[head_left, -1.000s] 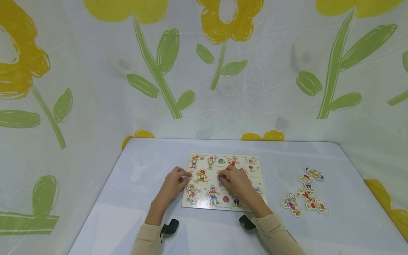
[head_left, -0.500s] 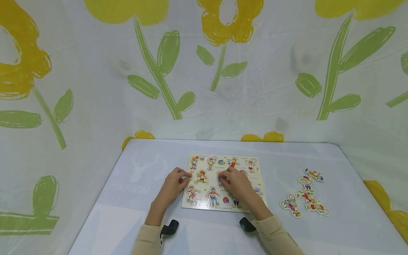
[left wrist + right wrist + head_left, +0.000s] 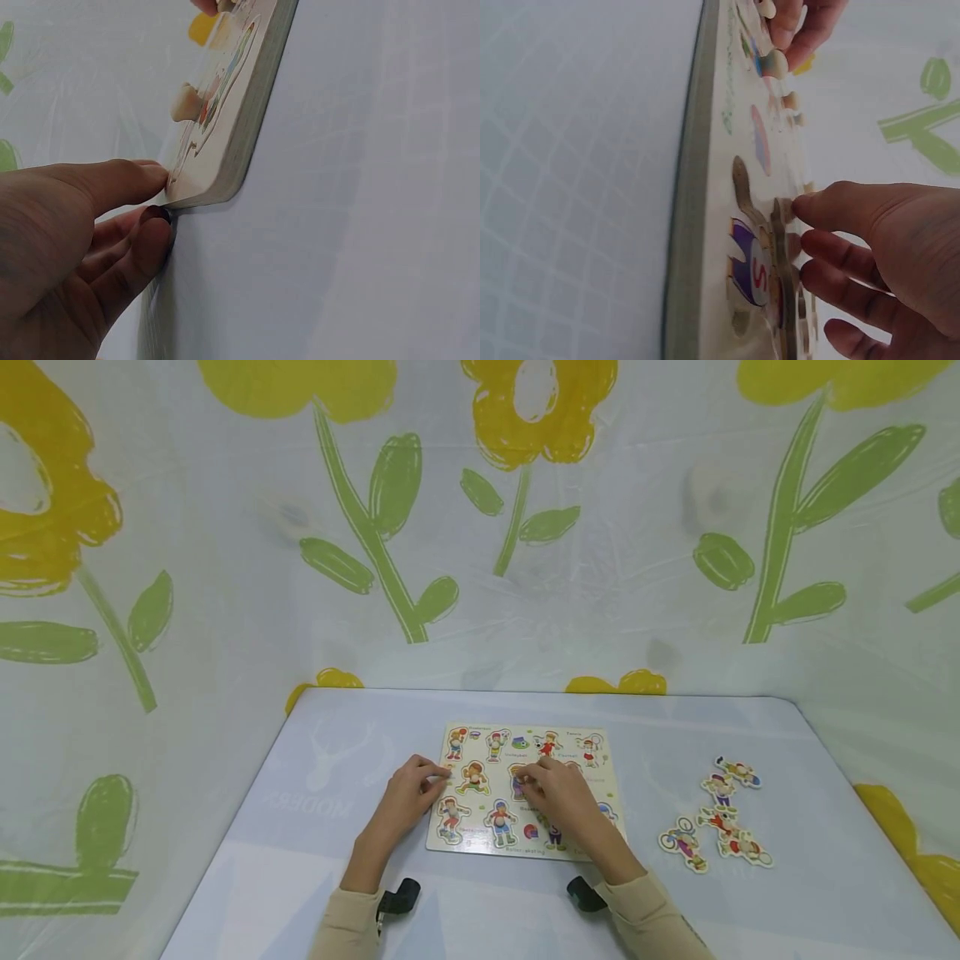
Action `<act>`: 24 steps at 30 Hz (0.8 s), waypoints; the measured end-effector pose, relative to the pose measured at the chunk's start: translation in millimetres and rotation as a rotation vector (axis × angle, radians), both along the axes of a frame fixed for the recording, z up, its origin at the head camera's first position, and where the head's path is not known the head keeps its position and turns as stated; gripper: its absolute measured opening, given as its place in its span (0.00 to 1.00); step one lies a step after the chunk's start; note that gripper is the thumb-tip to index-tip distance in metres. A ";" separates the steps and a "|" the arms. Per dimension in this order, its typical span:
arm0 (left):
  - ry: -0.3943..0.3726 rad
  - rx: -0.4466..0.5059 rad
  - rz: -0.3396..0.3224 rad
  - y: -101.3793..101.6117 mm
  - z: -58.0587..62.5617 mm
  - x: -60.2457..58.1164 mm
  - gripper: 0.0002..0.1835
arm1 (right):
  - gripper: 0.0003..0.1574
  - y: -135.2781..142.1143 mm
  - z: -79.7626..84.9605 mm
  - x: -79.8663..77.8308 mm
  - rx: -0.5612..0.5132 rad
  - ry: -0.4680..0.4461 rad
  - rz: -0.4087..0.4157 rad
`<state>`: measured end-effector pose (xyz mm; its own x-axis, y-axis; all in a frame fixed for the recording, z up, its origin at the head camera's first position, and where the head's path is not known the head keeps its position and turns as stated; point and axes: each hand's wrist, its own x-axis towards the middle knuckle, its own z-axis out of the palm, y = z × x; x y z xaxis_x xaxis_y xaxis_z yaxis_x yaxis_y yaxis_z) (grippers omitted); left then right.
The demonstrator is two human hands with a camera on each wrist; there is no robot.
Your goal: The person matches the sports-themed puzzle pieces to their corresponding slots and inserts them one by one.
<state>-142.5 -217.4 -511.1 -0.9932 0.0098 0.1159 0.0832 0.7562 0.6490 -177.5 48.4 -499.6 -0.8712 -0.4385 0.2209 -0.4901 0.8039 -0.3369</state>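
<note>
A pale wooden puzzle board (image 3: 480,845) with printed sports figures lies on the table. My left hand (image 3: 408,789) pinches the board's left edge; in the left wrist view its fingertips (image 3: 154,180) meet at the board's corner. Near the middle of the board, my right hand (image 3: 564,793) pinches a knobbed puzzle piece (image 3: 517,783), which the fingers partly cover. The right wrist view shows thumb and fingers around the small knobs, beside a recess with a purple printed figure (image 3: 750,262). Other figure pieces sit in the board, such as a running child (image 3: 474,778).
Right of the board lie several loose figure pieces, among them a cyclist (image 3: 684,843), a figure in a cap (image 3: 720,789) and a racket player (image 3: 746,847). The white table (image 3: 300,860) meets a flower-printed cloth wall (image 3: 600,635) at the back.
Both hands keep almost the same places on the board. The right wrist has shifted very slightly to the right while its fingertips stay at the same piece.
</note>
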 end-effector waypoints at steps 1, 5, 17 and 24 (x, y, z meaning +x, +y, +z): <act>-0.004 0.002 0.002 0.1 0.0 -0.1 0.09 | 0.13 1.3 0.3 0.8 0.007 -0.005 -0.004; -0.013 0.007 0.006 0.4 0.0 0.3 0.09 | 0.14 8.0 4.0 4.1 0.023 -0.026 -0.021; -0.014 0.006 0.011 0.1 -0.7 0.7 0.08 | 0.14 38.1 8.3 11.5 0.065 -0.047 -0.068; -0.017 0.008 0.011 0.5 -0.9 -0.3 0.09 | 0.16 56.8 12.1 17.9 0.081 -0.043 -0.081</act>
